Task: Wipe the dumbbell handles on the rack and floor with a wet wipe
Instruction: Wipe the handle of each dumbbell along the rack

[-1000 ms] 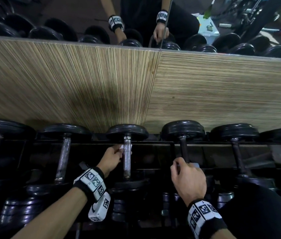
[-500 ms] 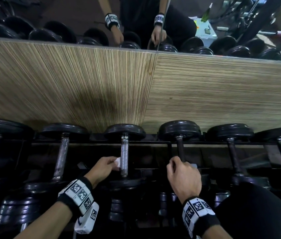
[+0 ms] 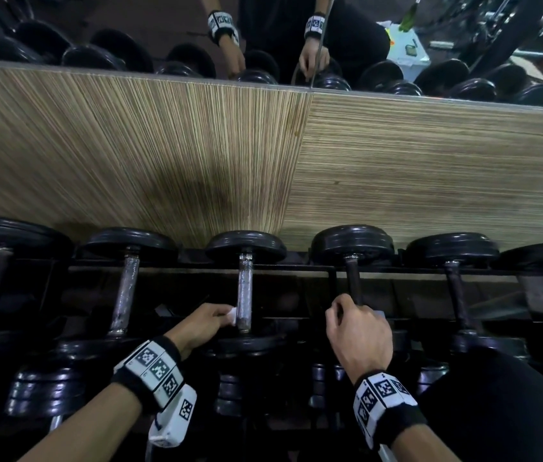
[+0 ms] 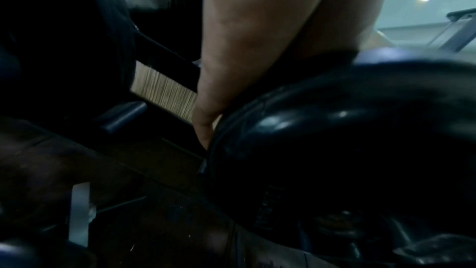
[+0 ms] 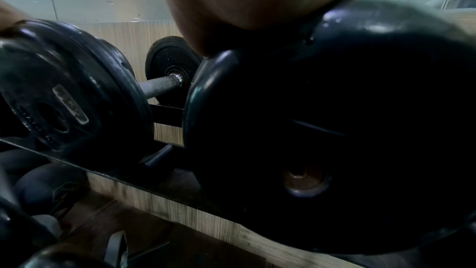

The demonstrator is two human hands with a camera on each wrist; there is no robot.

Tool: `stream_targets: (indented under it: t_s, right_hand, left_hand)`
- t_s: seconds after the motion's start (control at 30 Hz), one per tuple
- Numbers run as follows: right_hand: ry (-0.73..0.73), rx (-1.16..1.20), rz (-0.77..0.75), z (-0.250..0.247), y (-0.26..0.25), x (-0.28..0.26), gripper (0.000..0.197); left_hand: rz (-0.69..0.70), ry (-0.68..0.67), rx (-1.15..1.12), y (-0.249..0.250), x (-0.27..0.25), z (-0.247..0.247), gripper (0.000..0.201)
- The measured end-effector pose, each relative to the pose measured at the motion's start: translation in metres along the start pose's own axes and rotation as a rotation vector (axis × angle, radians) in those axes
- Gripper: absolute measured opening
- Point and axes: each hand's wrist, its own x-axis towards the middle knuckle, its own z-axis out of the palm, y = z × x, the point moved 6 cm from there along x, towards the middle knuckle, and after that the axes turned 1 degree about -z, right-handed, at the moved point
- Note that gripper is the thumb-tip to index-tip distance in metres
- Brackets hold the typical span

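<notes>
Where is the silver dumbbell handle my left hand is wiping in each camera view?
Head: lower centre, silver handle, with the left hand holding the wet wipe against it.
Left wrist: not visible, hidden behind the hand and the near plate.
Right wrist: left of centre, between two black plates.
Shared landmark: striped wood wall panel.

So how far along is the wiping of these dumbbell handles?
Done: nothing shows for certain. In hand: the left hand presses a wet wipe against a shiny dumbbell handle; the right hand grips the dark handle beside it. Left: apparently the other rack handles.
</notes>
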Motion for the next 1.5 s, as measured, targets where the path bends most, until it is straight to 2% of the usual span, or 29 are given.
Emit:
stream_targets:
  t_s: [0.1, 0.17, 0.27, 0.4, 0.5, 0.6, 0.73, 0.83, 0.9, 0.97, 1.13, 1.23, 1.3, 1.43, 1.5]
  right_hand:
    - [0.03, -0.002, -0.01, -0.005, -0.002, -0.001, 0.01]
    - [0.041, -0.005, -0.017, -0.007, -0.003, -0.001, 0.012]
    - [0.044, -0.005, -0.027, -0.008, -0.004, -0.001, 0.014]
    - [0.054, -0.02, -0.031, -0.009, -0.004, -0.002, 0.012]
    - [0.056, 0.007, -0.033, -0.008, -0.003, -0.002, 0.01]
    - [0.052, 0.013, -0.027, -0.008, -0.004, -0.002, 0.011]
    - [0.039, 0.008, -0.023, -0.007, -0.005, -0.001, 0.012]
    - [0.031, -0.013, -0.016, -0.007, -0.006, -0.001, 0.011]
    - [0.006, -0.028, -0.001, -0.006, -0.005, -0.001, 0.011]
    - [0.006, -0.023, -0.003, -0.005, -0.005, -0.001, 0.011]
    - [-0.045, -0.075, -0.007, -0.005, -0.005, -0.001, 0.013]
    - [-0.051, -0.072, -0.004, -0.004, -0.004, -0.001, 0.015]
    - [-0.066, -0.078, -0.002, -0.001, -0.004, 0.0, 0.017]
    - [-0.087, -0.087, 0.002, 0.001, -0.004, 0.001, 0.019]
    - [-0.096, -0.08, 0.007, 0.002, -0.003, 0.002, 0.02]
  left_hand:
    - [-0.03, -0.05, 0.004, 0.003, 0.0, 0.005, 0.023]
    - [-0.066, -0.049, -0.008, -0.002, -0.004, 0.002, 0.022]
    - [-0.1, -0.043, -0.061, -0.008, -0.008, -0.001, 0.031]
    - [-0.061, 0.062, -0.188, 0.014, 0.012, -0.011, 0.021]
    - [-0.003, 0.117, -0.153, 0.045, 0.034, -0.022, 0.023]
    - [-0.006, 0.088, -0.047, 0.057, 0.043, -0.021, 0.027]
    - [-0.025, 0.053, 0.023, 0.039, 0.034, -0.016, 0.024]
    - [-0.02, -0.082, 0.041, 0.007, 0.016, -0.005, 0.016]
    - [-0.018, -0.131, 0.103, -0.008, 0.009, 0.0, 0.023]
    - [0.0, -0.074, 0.118, -0.008, 0.012, -0.002, 0.021]
    - [-0.021, 0.144, -0.006, 0.042, 0.036, -0.021, 0.026]
    - [-0.039, 0.195, -0.016, 0.051, 0.05, -0.028, 0.032]
    - [-0.062, 0.152, 0.019, 0.048, 0.046, -0.023, 0.032]
    - [-0.044, -0.064, 0.075, 0.023, 0.02, -0.001, 0.033]
    - [-0.024, -0.083, 0.098, 0.012, 0.003, 0.005, 0.035]
